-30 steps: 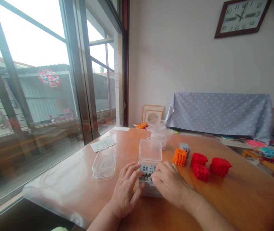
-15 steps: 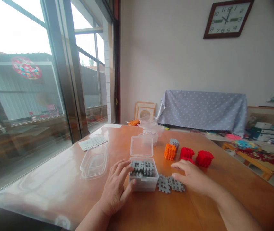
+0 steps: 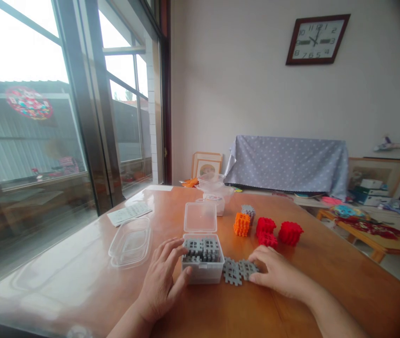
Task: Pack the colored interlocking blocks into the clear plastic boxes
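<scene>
A clear plastic box (image 3: 203, 273) stands in front of me, its lid hinged back, packed with grey notched building tiles (image 3: 201, 249). At its left side is my left hand (image 3: 162, 277), fingers stretched and thumb apart, touching the box's left edge and front corner. To the right of the box, two grey lattice tiles lie flat side by side. My right hand (image 3: 273, 270) has thumb and fingers around the right end of the outer grey tile (image 3: 247, 269); the inner grey tile (image 3: 232, 272) lies between it and the box.
Behind my right hand stand an orange block (image 3: 242, 225), a grey block (image 3: 248, 212) and red blocks (image 3: 290, 233). An empty clear lid or tray (image 3: 130, 241) and a printed sheet (image 3: 129, 214) lie at left. More clear containers (image 3: 214, 192) sit at the table's far end.
My right hand has come down and left onto the outer grey tile, closing its thumb and fingers around it. My left hand stays by the box. The camera view has shifted slightly.
</scene>
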### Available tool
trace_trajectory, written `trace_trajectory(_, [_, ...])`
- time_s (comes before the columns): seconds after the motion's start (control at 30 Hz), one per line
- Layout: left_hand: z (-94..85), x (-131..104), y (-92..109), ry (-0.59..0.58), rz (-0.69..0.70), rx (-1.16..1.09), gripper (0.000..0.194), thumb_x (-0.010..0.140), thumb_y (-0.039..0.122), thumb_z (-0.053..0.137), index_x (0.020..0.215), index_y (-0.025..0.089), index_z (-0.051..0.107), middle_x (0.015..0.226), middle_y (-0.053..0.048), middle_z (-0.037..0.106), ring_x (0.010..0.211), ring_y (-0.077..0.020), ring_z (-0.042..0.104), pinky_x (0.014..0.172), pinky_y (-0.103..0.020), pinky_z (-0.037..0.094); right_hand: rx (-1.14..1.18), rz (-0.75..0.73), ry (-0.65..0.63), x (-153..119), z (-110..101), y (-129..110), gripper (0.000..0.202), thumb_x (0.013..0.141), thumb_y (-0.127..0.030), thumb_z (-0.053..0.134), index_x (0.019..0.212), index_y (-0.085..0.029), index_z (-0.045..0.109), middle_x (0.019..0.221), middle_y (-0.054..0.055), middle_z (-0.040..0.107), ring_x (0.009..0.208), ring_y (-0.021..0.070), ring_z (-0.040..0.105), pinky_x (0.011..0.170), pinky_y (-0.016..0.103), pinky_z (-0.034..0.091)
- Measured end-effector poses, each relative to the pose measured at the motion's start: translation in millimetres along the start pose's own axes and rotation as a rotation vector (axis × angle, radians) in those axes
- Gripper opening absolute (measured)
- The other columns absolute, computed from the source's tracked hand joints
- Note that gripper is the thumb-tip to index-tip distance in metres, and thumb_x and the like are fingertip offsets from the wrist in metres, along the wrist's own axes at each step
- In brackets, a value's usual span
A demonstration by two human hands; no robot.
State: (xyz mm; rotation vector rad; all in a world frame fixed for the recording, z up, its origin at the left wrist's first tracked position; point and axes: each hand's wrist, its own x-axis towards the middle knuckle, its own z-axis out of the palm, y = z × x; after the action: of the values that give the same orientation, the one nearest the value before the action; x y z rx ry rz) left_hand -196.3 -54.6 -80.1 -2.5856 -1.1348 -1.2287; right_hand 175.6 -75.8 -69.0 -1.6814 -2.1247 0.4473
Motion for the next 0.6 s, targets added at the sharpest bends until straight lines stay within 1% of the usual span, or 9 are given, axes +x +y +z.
trace_trajectory(0.07, [0.1, -0.1, 0.0, -0.001, -0.003, 0.002, 0.031, 0.092, 0.03, 0.06, 0.123, 0.025, 0.056, 0.139, -0.011, 0.055, 0.132, -0.0307, 0.049, 0.109, -0.05, 0.045, 0.024, 0.01, 0.03, -0.9, -0.5, 0.1, 0.021, 0.077, -0.034, 0.073, 0.094, -0.023, 0.071, 0.1, 0.004, 0.067, 0.096, 0.0229, 0.062, 0.089, 0.034, 0.046])
trace_trajectory(0.13, [0.5, -0.3, -0.1, 0.003, -0.008, 0.004, 0.031, 0.092, 0.031, 0.06, 0.122, 0.025, 0.056, 0.138, -0.011, 0.056, 0.132, -0.0309, 0.049, 0.109, -0.05, 0.045, 0.036, 0.024, 0.051, -1.4, -1.0, 0.7, 0.024, 0.079, -0.035, 0.072, 0.099, -0.022, 0.071, 0.102, 0.005, 0.068, 0.098, 0.0237, 0.062, 0.09, 0.035, 0.046])
trace_trajectory(0.27, [1.1, -0.6, -0.7, -0.003, -0.009, -0.001, 0.031, 0.092, 0.031, 0.061, 0.122, 0.025, 0.057, 0.138, -0.011, 0.056, 0.131, -0.0309, 0.05, 0.109, -0.05, 0.045, 0.014, 0.037, 0.086, 0.8, 0.2, 3.4, 0.045, 0.083, -0.048, 0.068, 0.121, -0.023, 0.068, 0.118, 0.009, 0.066, 0.112, 0.0276, 0.059, 0.097, 0.039, 0.045])
trace_trajectory(0.37, [1.1, -1.2, -1.0, -0.003, -0.006, -0.006, 0.031, 0.092, 0.031, 0.06, 0.123, 0.025, 0.056, 0.139, -0.011, 0.055, 0.132, -0.0309, 0.049, 0.109, -0.05, 0.045, -0.021, 0.081, 0.1, 5.5, 4.2, 8.4, 0.055, 0.087, -0.056, 0.061, 0.13, -0.022, 0.064, 0.12, 0.01, 0.064, 0.114, 0.0279, 0.058, 0.098, 0.039, 0.045])
trace_trajectory(0.43, [0.7, -1.5, -1.1, -0.008, -0.007, -0.005, 0.031, 0.093, 0.031, 0.06, 0.123, 0.025, 0.055, 0.139, -0.012, 0.055, 0.132, -0.0307, 0.048, 0.109, -0.05, 0.044, -0.046, 0.113, 0.083, 8.7, 7.7, 13.0, 0.053, 0.087, -0.058, 0.06, 0.125, -0.022, 0.067, 0.113, 0.009, 0.065, 0.109, 0.0271, 0.06, 0.094, 0.038, 0.046])
trace_trajectory(0.53, [0.0, -1.7, -1.1, -0.012, -0.007, -0.004, 0.031, 0.092, 0.031, 0.061, 0.122, 0.025, 0.056, 0.139, -0.012, 0.055, 0.131, -0.0306, 0.049, 0.109, -0.049, 0.045, -0.06, 0.133, 0.045, 12.8, 12.6, 19.9, 0.042, 0.085, -0.057, 0.063, 0.107, -0.023, 0.072, 0.099, 0.006, 0.064, 0.097, 0.0246, 0.061, 0.085, 0.033, 0.047])
trace_trajectory(0.6, [-0.5, -1.6, -0.8, -0.014, -0.006, -0.004, 0.031, 0.092, 0.032, 0.061, 0.122, 0.024, 0.056, 0.138, -0.012, 0.055, 0.131, -0.0309, 0.049, 0.108, -0.049, 0.045, -0.035, 0.138, 0.041, 15.1, 15.9, 23.7, 0.038, 0.082, -0.054, 0.067, 0.102, -0.023, 0.071, 0.096, 0.005, 0.064, 0.093, 0.0229, 0.061, 0.081, 0.031, 0.046])
